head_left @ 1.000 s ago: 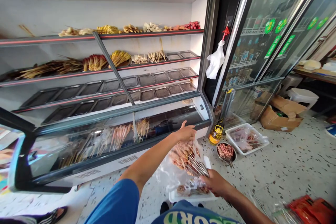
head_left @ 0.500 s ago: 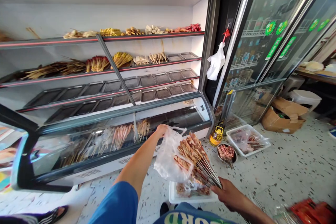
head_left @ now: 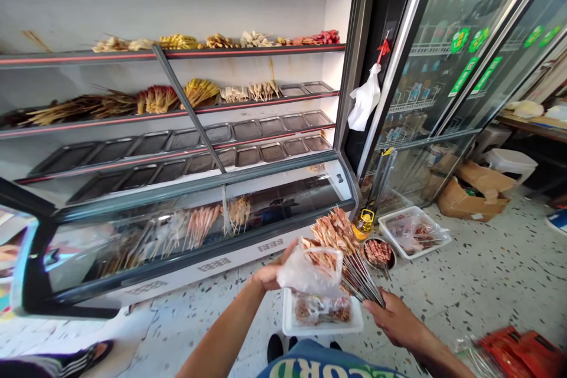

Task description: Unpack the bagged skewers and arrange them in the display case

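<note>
My right hand (head_left: pixel 392 314) is closed around the bare metal ends of a bundle of meat skewers (head_left: pixel 339 235). Their meat ends point up and away from me. A thin white plastic bag (head_left: pixel 308 274) is bunched over the left side of the bundle. My left hand (head_left: pixel 271 274) holds this bag from the left, with its fingers partly hidden behind the plastic. Below the bag, a white tray (head_left: pixel 321 329) on the floor contains more meat skewers (head_left: pixel 325 309), partly wrapped in clear plastic.
Ahead stands a display fridge (head_left: pixel 186 171) with skewers on its shelves. On the floor to the right are an oil jug (head_left: pixel 364 224), a bowl of meat (head_left: pixel 378 252), another white tray (head_left: pixel 414 256) and a cardboard box (head_left: pixel 473 201). Red packages (head_left: pixel 527 354) lie at lower right. Another person's foot (head_left: pixel 100 353) shows at lower left.
My left hand has come down and closer to me, from the bag's raised top edge to its side. The bag has sunk lower, and more of the meat shows above it.
</note>
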Available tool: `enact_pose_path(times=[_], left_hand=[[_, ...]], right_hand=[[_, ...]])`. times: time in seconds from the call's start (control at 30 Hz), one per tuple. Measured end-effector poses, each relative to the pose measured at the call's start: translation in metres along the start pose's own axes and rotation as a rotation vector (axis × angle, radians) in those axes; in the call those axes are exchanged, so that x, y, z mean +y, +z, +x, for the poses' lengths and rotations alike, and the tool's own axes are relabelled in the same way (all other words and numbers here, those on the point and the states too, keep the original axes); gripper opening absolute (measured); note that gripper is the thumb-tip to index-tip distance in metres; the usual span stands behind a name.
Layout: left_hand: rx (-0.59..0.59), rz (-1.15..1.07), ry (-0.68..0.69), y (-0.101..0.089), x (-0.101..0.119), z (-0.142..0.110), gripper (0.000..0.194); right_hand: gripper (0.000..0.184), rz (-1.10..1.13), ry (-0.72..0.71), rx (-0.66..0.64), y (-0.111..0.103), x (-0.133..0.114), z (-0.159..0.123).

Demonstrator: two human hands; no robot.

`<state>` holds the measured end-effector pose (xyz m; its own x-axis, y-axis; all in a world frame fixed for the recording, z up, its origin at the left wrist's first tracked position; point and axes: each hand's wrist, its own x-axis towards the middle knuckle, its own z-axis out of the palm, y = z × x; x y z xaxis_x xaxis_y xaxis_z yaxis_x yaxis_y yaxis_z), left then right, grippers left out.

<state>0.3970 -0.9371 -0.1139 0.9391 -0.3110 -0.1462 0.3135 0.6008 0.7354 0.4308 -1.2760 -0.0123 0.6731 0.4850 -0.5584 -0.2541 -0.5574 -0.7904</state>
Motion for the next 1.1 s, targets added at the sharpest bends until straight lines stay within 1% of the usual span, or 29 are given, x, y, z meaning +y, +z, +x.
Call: enact_pose_path(times=[0.07, 0.1, 0.17, 0.23, 0.27, 0.3, 0.33, 0.37, 0.4, 0.47, 0.53, 0.6, 0.67, 0.73, 0.87, 0.93, 1.03, 1.1], left_hand=[[0.073, -0.009, 0.008, 0.011, -0.004, 0.002, 0.102], [0.114, -0.022, 0.020, 0.017, -0.003, 0.005, 0.099], [0.175, -0.082, 0.040, 0.026, 0.002, 0.011, 0.084], [0.171, -0.151, 0.026, 0.033, 0.006, 0.015, 0.065], [0.152, -0.185, 0.010, 0.035, 0.007, 0.016, 0.060], [0.133, -0.218, -0.003, 0.037, 0.006, 0.016, 0.060], [0.118, -0.246, -0.013, 0.040, 0.004, 0.016, 0.066], [0.114, -0.262, -0.013, 0.044, 0.000, 0.016, 0.072], [0.125, -0.264, 0.004, 0.048, -0.004, 0.016, 0.072], [0.188, -0.215, 0.067, 0.057, -0.011, 0.019, 0.067], [0.277, -0.137, 0.144, 0.064, -0.014, 0.024, 0.076], [0.352, -0.097, 0.188, 0.065, -0.010, 0.029, 0.086], [0.407, -0.088, 0.199, 0.059, -0.003, 0.034, 0.086], [0.451, -0.100, 0.202, 0.047, 0.003, 0.038, 0.080], [0.519, -0.147, 0.204, 0.015, 0.005, 0.047, 0.054], [0.562, -0.172, 0.214, -0.001, 0.004, 0.049, 0.044], [0.620, -0.203, 0.236, -0.018, 0.001, 0.042, 0.042], [0.636, -0.209, 0.245, -0.023, -0.003, 0.027, 0.048]], right_hand=[[0.057, 0.013, 0.003, 0.011, -0.002, 0.001, 0.001], [0.057, 0.018, 0.012, 0.012, -0.004, 0.002, 0.002], [0.055, 0.017, 0.025, 0.018, -0.006, 0.002, 0.004], [0.052, 0.002, 0.017, 0.032, -0.007, 0.001, 0.006], [0.050, -0.005, 0.006, 0.042, -0.008, 0.001, 0.008], [0.048, -0.010, -0.007, 0.050, -0.008, 0.001, 0.010], [0.046, -0.013, -0.017, 0.057, -0.008, 0.001, 0.012], [0.044, -0.013, -0.020, 0.059, -0.008, 0.000, 0.014], [0.042, -0.014, -0.016, 0.058, -0.008, 0.000, 0.015], [0.040, -0.019, 0.006, 0.054, -0.009, -0.001, 0.018], [0.040, -0.007, 0.030, 0.034, -0.011, -0.004, 0.018], [0.043, 0.034, 0.054, -0.006, -0.015, -0.007, 0.015], [0.047, 0.080, 0.075, -0.054, -0.021, -0.010, 0.011], [0.051, 0.104, 0.093, -0.097, -0.027, -0.012, 0.006], [0.058, 0.133, 0.120, -0.193, -0.043, -0.011, -0.006], [0.060, 0.149, 0.144, -0.246, -0.052, -0.008, -0.013], [0.061, 0.149, 0.186, -0.273, -0.061, 0.000, -0.022], [0.062, 0.127, 0.167, -0.232, -0.062, 0.006, -0.024]])
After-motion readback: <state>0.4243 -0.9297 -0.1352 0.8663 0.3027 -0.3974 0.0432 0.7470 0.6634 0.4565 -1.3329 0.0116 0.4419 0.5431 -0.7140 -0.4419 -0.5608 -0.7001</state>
